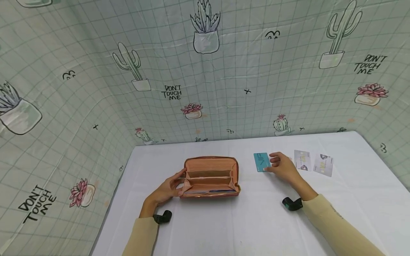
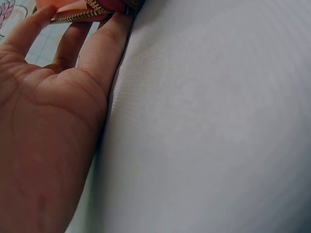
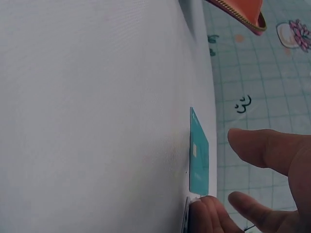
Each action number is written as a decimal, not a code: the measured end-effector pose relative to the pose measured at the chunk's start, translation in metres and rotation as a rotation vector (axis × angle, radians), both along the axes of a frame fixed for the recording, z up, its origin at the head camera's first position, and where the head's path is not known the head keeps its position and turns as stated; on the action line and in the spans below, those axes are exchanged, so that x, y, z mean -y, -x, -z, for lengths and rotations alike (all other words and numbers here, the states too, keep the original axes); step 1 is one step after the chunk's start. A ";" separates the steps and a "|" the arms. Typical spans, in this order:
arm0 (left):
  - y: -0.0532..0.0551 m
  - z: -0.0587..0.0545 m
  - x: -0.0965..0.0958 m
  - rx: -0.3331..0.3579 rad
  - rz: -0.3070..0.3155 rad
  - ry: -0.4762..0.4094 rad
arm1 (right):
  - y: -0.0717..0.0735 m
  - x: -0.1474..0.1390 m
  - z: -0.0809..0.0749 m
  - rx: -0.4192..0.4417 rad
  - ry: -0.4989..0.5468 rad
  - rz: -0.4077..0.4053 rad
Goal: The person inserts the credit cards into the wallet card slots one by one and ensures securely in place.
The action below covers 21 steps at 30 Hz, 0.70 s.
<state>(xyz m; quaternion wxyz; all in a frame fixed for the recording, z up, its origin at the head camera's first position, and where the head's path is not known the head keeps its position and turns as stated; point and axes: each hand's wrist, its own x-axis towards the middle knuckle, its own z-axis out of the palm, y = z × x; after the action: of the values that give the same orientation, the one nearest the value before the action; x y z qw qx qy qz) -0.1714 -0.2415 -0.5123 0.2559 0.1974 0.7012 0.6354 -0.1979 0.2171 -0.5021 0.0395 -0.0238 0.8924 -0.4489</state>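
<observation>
A tan zip-around wallet (image 1: 211, 164) stands unzipped on the table, its inner pockets facing up. Card edges (image 1: 221, 191) show along its front side. My left hand (image 1: 167, 191) grips the wallet's left end, fingers spread along the side. In the left wrist view, fingertips meet the gold zip (image 2: 77, 17). To the right lies a teal card (image 1: 261, 162) with VIP lettering, flat on the table. My right hand (image 1: 283, 169) is at its right edge, one fingertip over the lower right corner. In the right wrist view, fingertips touch down beside the teal card (image 3: 199, 160), the other fingers apart.
Two silver-grey cards with gold lettering, a left one (image 1: 302, 160) and a right one (image 1: 323, 165), lie on the white table (image 1: 217, 227) past my right hand. A cactus-print cloth (image 1: 224, 78) hangs behind and around the table. A small black device is strapped to each wrist.
</observation>
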 end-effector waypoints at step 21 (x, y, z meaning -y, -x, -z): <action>0.001 0.004 0.002 -0.017 0.014 -0.010 | 0.019 0.044 -0.009 0.047 -0.340 0.057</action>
<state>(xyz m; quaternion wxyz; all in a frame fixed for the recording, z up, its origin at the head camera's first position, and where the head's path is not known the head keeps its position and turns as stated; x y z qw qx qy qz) -0.1721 -0.2436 -0.5160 0.2537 0.2089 0.6989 0.6353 -0.2172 0.1728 -0.4928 0.0510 0.0190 0.9547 -0.2927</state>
